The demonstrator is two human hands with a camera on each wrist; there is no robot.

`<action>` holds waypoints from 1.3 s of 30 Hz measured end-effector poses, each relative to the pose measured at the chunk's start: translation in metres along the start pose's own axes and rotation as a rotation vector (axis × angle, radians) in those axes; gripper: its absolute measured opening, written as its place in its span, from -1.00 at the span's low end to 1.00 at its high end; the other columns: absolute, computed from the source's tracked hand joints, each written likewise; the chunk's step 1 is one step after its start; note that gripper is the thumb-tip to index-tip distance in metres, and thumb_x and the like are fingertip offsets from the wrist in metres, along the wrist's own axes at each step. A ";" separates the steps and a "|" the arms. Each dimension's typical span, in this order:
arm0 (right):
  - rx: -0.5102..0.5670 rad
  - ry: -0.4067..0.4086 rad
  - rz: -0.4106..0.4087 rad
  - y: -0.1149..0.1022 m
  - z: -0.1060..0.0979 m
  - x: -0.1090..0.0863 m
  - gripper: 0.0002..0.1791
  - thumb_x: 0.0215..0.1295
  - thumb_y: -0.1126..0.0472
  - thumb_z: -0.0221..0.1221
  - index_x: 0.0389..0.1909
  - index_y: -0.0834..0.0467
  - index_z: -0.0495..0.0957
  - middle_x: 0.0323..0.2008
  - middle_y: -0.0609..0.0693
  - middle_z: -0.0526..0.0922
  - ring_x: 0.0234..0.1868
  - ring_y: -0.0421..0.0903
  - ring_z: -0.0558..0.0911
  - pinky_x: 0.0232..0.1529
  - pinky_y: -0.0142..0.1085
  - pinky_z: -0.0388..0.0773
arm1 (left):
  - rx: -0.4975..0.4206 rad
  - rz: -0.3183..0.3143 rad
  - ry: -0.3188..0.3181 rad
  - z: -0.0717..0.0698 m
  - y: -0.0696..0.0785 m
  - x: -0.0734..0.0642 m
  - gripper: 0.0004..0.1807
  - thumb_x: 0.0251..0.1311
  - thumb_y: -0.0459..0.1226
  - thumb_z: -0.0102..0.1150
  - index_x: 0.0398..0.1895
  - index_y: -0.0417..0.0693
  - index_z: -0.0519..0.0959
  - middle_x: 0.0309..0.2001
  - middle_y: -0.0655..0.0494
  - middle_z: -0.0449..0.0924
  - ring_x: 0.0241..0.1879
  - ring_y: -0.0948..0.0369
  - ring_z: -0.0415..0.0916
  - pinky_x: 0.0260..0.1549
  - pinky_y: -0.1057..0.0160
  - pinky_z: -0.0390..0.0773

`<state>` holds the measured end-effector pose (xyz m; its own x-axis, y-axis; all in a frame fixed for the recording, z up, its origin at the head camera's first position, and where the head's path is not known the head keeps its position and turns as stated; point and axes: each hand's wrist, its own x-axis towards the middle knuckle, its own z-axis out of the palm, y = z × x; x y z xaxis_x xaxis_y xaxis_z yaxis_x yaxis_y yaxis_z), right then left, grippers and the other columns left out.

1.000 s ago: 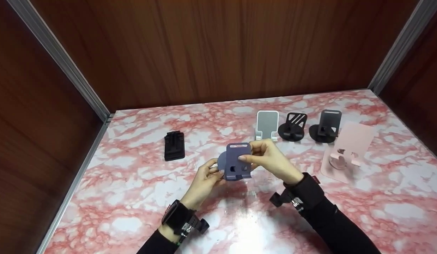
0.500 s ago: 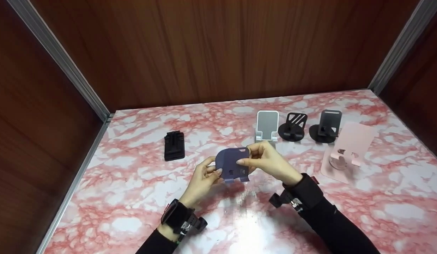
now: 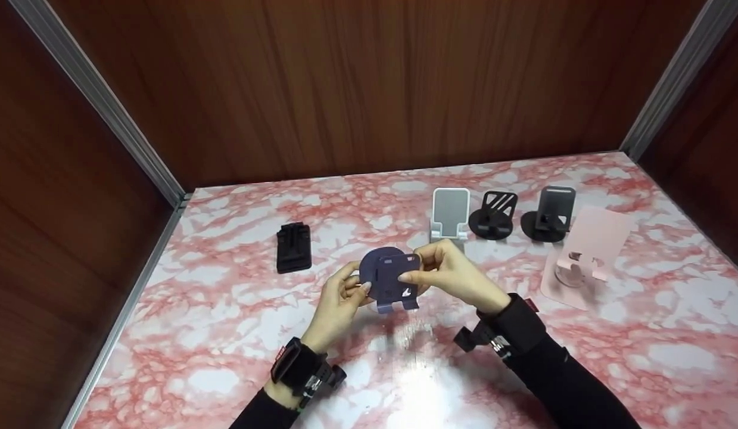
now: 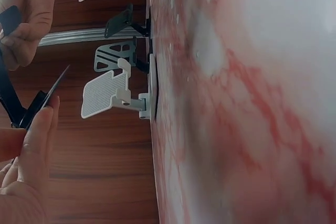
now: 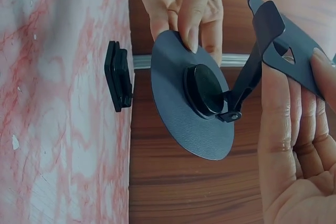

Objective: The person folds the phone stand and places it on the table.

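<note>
Both hands hold a dark purple phone stand [image 3: 397, 283] above the table. My left hand [image 3: 338, 304] pinches the edge of its round base [image 5: 170, 95] between thumb and fingers. With thumb in front and fingers behind, my right hand [image 3: 458, 275] grips the slotted phone plate [image 5: 299, 38]. The right wrist view shows a hinged arm [image 5: 245, 80] joining plate and base, swung out at an angle. Two curved lips at the plate's lower end point downward in the head view. The left wrist view catches the stand only partly, at its left edge.
At the back right stand a white and grey phone stand [image 3: 451, 211], a black one with slanted slots [image 3: 492, 225], a dark grey one [image 3: 557, 208] and a larger pink one [image 3: 601, 238]. A folded black stand [image 3: 293, 247] lies left. Wooden panels [image 3: 369, 89] enclose the marbled table [image 3: 214, 333].
The stand has been tilted and turned in the hands; its round base now shows higher behind the plate, and the plate sits slightly lower. Both hands keep their holds with small shifts.
</note>
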<state>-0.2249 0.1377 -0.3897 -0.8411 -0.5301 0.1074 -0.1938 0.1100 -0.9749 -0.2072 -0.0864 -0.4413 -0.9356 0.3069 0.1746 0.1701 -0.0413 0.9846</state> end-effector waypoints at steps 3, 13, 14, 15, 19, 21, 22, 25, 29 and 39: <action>-0.001 -0.004 -0.005 -0.001 0.000 0.000 -0.74 0.09 0.21 0.29 -0.35 0.37 0.61 -0.50 0.28 0.66 -0.57 -0.15 0.64 -0.44 -0.13 0.66 | 0.027 0.011 0.015 0.000 0.000 0.000 -0.60 0.23 -0.49 -0.01 0.15 -0.29 0.35 -0.06 -0.33 0.57 -0.23 0.16 0.65 -0.18 0.19 0.65; -0.019 -0.046 -0.036 -0.001 -0.002 -0.002 -0.79 0.10 0.21 0.29 -0.39 0.32 0.61 -0.57 0.06 0.66 -0.58 -0.12 0.63 -0.44 -0.06 0.65 | 0.125 0.071 0.051 0.002 0.013 -0.003 -0.64 0.20 -0.51 0.01 0.09 -0.33 0.40 -0.09 -0.32 0.59 -0.24 0.13 0.65 -0.19 0.17 0.66; -0.015 -0.052 -0.037 -0.001 -0.002 -0.002 -0.79 0.10 0.21 0.28 -0.38 0.32 0.61 -0.57 0.05 0.66 -0.58 -0.12 0.63 -0.44 -0.06 0.65 | 0.138 0.083 0.056 0.003 0.016 -0.004 -0.65 0.20 -0.51 0.01 0.08 -0.34 0.40 -0.10 -0.33 0.59 -0.24 0.10 0.65 -0.20 0.16 0.66; -0.011 -0.058 -0.039 -0.001 -0.002 -0.002 -0.79 0.10 0.21 0.28 -0.38 0.33 0.61 -0.57 0.05 0.66 -0.58 -0.12 0.62 -0.44 -0.05 0.65 | 0.153 0.094 0.061 0.004 0.020 -0.005 -0.65 0.20 -0.52 0.01 0.08 -0.35 0.40 -0.10 -0.33 0.60 -0.23 0.08 0.66 -0.20 0.15 0.66; 0.004 -0.073 -0.034 -0.001 -0.001 -0.003 -0.78 0.10 0.21 0.28 -0.36 0.32 0.61 -0.56 0.03 0.66 -0.59 -0.14 0.62 -0.45 -0.06 0.65 | 0.219 0.134 0.085 0.007 0.032 -0.009 -0.68 0.20 -0.50 0.02 0.05 -0.36 0.42 -0.14 -0.30 0.62 -0.21 0.03 0.65 -0.21 0.07 0.65; 0.011 -0.077 -0.028 -0.001 -0.001 -0.003 -0.78 0.10 0.21 0.28 -0.35 0.32 0.61 -0.56 0.04 0.66 -0.59 -0.14 0.62 -0.45 -0.07 0.65 | 0.250 0.152 0.099 0.007 0.034 -0.010 -0.69 0.20 -0.49 0.02 0.03 -0.35 0.44 -0.16 -0.28 0.64 -0.21 0.03 0.65 -0.23 0.09 0.65; 0.015 -0.079 -0.026 -0.001 -0.001 -0.003 -0.78 0.10 0.22 0.28 -0.35 0.32 0.61 -0.55 0.04 0.66 -0.59 -0.14 0.62 -0.45 -0.07 0.65 | 0.266 0.162 0.106 0.007 0.034 -0.010 -0.70 0.20 -0.49 0.03 0.02 -0.35 0.45 -0.17 -0.27 0.64 -0.21 0.03 0.65 -0.25 0.12 0.66; 0.026 -0.083 -0.023 0.001 0.000 -0.002 -0.80 0.11 0.23 0.28 -0.37 0.32 0.61 -0.56 0.03 0.66 -0.59 -0.14 0.61 -0.44 0.01 0.63 | 0.297 0.191 0.120 0.007 0.034 -0.009 -0.73 0.20 -0.49 0.03 -0.02 -0.33 0.47 -0.20 -0.23 0.66 -0.23 0.04 0.66 -0.30 0.25 0.67; 0.045 -0.087 -0.009 0.001 0.002 -0.002 -0.81 0.11 0.22 0.27 -0.38 0.31 0.61 -0.57 -0.01 0.66 -0.59 -0.16 0.62 -0.42 0.06 0.62 | 0.330 0.236 0.129 0.007 0.035 -0.010 -0.76 0.20 -0.49 0.04 -0.05 -0.33 0.49 -0.23 -0.21 0.67 -0.25 0.05 0.66 -0.34 0.35 0.66; 0.057 -0.100 0.050 0.000 0.003 -0.003 -0.78 0.12 0.22 0.27 -0.36 0.33 0.60 -0.57 -0.03 0.67 -0.59 -0.18 0.64 -0.46 -0.09 0.66 | 0.421 0.381 0.127 0.007 0.037 -0.011 -0.78 0.18 -0.50 0.05 -0.11 -0.29 0.52 -0.27 -0.14 0.69 -0.27 0.12 0.67 -0.40 0.33 0.66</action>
<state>-0.2209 0.1363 -0.3911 -0.7940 -0.6065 0.0416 -0.1217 0.0915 -0.9883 -0.1888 -0.0842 -0.4069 -0.8097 0.2271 0.5412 0.5861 0.2632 0.7663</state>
